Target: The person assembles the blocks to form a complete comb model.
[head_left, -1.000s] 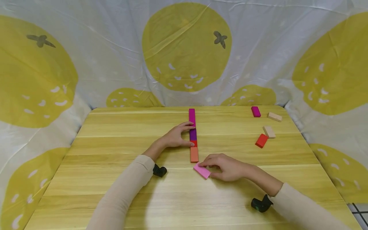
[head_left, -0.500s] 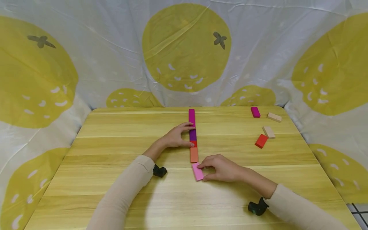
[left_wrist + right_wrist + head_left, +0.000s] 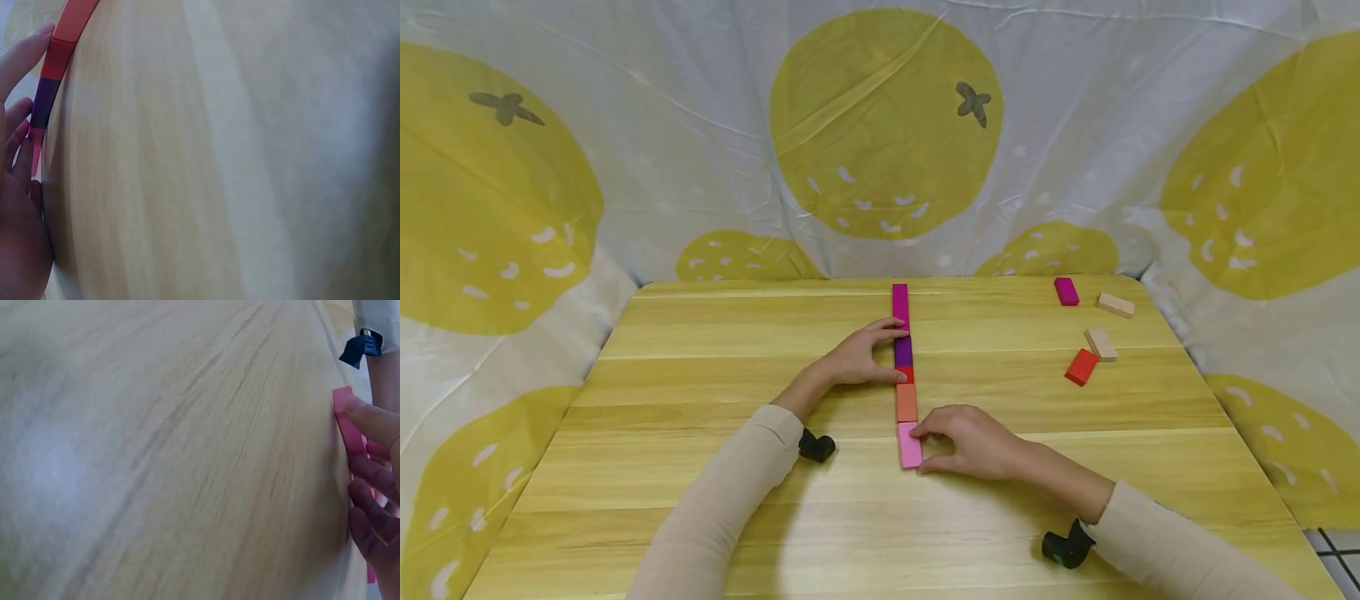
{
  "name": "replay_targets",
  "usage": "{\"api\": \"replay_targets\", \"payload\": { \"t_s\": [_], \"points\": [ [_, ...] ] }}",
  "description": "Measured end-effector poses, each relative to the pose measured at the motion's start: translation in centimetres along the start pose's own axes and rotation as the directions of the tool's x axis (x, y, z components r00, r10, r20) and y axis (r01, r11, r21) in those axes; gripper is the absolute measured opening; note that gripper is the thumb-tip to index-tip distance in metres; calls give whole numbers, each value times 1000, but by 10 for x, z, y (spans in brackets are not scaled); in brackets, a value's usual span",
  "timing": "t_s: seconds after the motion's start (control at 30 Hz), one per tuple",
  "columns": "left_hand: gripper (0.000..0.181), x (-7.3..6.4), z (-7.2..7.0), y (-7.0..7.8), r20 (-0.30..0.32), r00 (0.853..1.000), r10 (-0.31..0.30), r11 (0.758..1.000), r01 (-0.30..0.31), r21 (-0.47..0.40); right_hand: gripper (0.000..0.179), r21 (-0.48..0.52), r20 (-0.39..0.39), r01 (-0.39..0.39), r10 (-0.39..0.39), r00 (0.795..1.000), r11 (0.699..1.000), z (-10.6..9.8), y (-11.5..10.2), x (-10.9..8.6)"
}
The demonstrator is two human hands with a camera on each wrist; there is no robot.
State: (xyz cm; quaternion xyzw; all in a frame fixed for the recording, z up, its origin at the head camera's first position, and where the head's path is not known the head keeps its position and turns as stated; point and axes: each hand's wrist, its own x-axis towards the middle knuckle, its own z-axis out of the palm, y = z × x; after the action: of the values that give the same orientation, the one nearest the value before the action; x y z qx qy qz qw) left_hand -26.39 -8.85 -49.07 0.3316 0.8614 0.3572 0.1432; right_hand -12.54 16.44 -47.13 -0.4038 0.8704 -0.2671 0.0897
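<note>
Flat wooden blocks lie end to end in a straight row in the head view: magenta (image 3: 900, 300) at the far end, then purple (image 3: 903, 352), red (image 3: 910, 372), orange (image 3: 907, 403) and pink (image 3: 909, 446) nearest. My left hand (image 3: 855, 354) reaches in from the left, fairly straight fingers resting on the magenta part and thumb on the red block. With thumb and fingers at its two right-hand corners, my right hand (image 3: 977, 442) pinches the pink block, whose far end meets the orange one. In the right wrist view a thumb lies against the pink block (image 3: 347, 425).
Loose blocks lie at the table's back right: a magenta one (image 3: 1066, 292), two plain wood ones (image 3: 1116, 305) (image 3: 1102, 344) and a red one (image 3: 1082, 367) by the nearer plain one. A white cloth with yellow fruit prints (image 3: 887, 125) hangs behind the wooden table (image 3: 700, 333).
My right hand has turned the pink block from slanted to straight and moved it left, up against the orange block. My left hand has stayed in place on the row.
</note>
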Motion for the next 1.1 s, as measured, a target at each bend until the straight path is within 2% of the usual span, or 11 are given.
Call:
{"api": "replay_targets", "payload": {
  "t_s": [0.17,0.4,1.1],
  "points": [
    [83,1,0,0,-1,1000,-1,1000,1,3,42,-22,-7,-30,30,1000,999,2,-2,1],
    [83,1,0,1,-4,1000,-10,1000,10,5,41,-60,-37,-31,29,999,998,4,-6,0],
    [82,0,1,-1,-1,1000,-3,1000,4,7,39,-41,-33,-33,32,999,999,5,-5,1]
  ]
}}
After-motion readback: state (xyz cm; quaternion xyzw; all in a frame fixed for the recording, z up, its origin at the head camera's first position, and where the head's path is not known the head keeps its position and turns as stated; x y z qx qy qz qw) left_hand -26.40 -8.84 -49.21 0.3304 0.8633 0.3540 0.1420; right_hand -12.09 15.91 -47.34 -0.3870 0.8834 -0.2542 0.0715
